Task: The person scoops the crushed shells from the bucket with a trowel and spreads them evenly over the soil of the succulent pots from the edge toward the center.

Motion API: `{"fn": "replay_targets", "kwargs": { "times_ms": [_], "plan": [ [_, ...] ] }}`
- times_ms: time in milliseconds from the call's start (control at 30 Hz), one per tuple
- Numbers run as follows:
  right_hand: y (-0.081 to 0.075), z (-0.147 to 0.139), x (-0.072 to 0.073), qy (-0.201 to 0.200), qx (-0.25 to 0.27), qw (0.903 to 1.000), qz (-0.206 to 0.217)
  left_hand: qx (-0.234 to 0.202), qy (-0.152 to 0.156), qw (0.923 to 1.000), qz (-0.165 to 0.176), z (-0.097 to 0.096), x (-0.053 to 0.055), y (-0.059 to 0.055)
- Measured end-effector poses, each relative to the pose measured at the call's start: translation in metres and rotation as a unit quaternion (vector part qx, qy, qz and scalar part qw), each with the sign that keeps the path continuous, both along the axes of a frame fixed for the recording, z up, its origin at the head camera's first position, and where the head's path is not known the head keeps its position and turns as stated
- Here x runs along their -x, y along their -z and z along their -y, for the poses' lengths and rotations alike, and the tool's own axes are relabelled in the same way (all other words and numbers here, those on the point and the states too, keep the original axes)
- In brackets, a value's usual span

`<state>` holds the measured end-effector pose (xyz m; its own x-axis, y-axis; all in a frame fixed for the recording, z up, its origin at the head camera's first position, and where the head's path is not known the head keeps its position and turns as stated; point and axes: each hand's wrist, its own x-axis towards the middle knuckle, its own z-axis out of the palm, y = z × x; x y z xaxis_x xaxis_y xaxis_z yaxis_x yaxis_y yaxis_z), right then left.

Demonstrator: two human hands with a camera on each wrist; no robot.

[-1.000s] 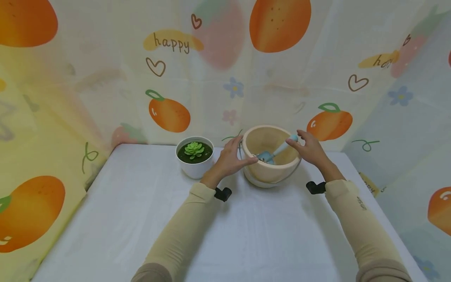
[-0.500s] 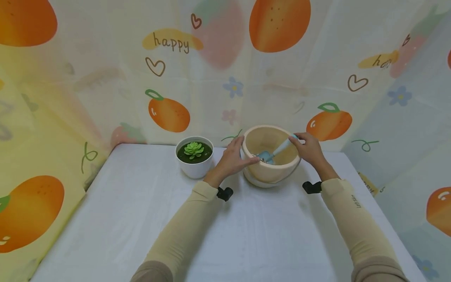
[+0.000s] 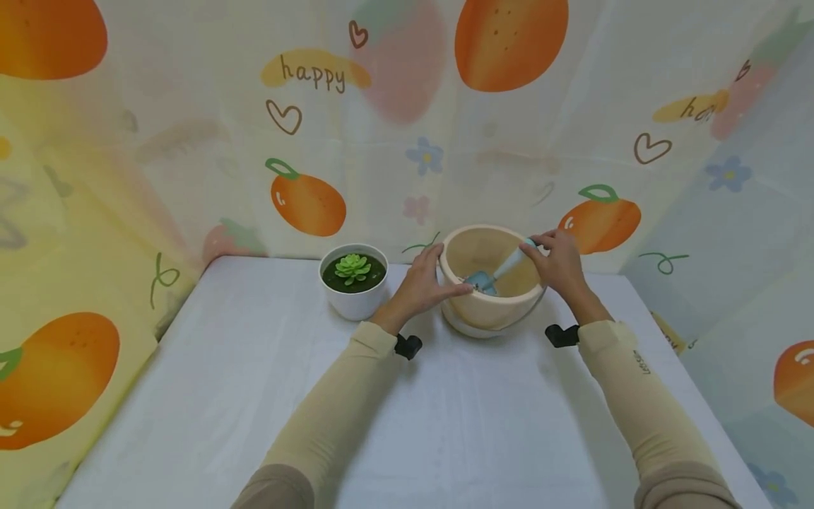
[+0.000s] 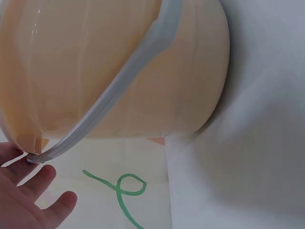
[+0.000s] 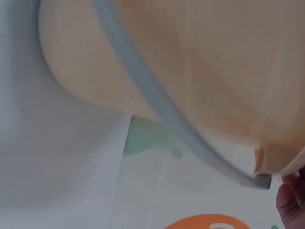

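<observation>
A cream bucket (image 3: 490, 309) stands upright on the white table, its grey handle (image 4: 102, 102) slanting down its side. My left hand (image 3: 420, 286) holds the left rim, thumb at the front edge and fingers spread along the outside; in the left wrist view, fingertips are at the handle's hinge. My right hand (image 3: 562, 267) pinches the upper end of a small light-blue shovel (image 3: 509, 264) at the right rim. The shovel leans across the opening, its blade low near the front rim with small specks on it. In the right wrist view only a few fingers show.
A white pot (image 3: 354, 304) with a green succulent stands left of the bucket, close to my left forearm. A fruit-print curtain (image 3: 375, 162) hangs behind the table (image 3: 445, 424) and at both sides.
My right hand has moved slightly inward, its fingers closing round the end of the shovel's handle. The left hand, bucket and pot look nearly unchanged.
</observation>
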<state>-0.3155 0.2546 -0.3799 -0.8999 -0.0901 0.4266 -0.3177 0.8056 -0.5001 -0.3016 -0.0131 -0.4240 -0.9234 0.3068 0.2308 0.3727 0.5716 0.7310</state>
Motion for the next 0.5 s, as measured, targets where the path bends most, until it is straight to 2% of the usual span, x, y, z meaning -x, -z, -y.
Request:
{"fn": "replay_targets", "kwargs": {
  "times_ms": [167, 300, 367, 500],
  "plan": [
    [-0.002, 0.014, 0.001, -0.018, 0.031, 0.9993, 0.006, -0.006, 0.000, 0.9999, 0.009, 0.000, -0.001, 0.002],
    [-0.007, 0.027, 0.004, -0.014, 0.085, 0.9954, 0.042, 0.000, -0.003, 1.0000, 0.003, 0.000, 0.000, 0.000],
    [-0.009, 0.033, 0.005, -0.010, 0.124, 0.9893, 0.075, -0.002, -0.002, 1.0000, 0.002, -0.001, 0.000, -0.001],
    [-0.009, 0.044, 0.008, 0.002, 0.194, 0.9708, 0.141, -0.013, -0.001, 0.9998, 0.016, -0.001, -0.001, 0.000]
  ]
}}
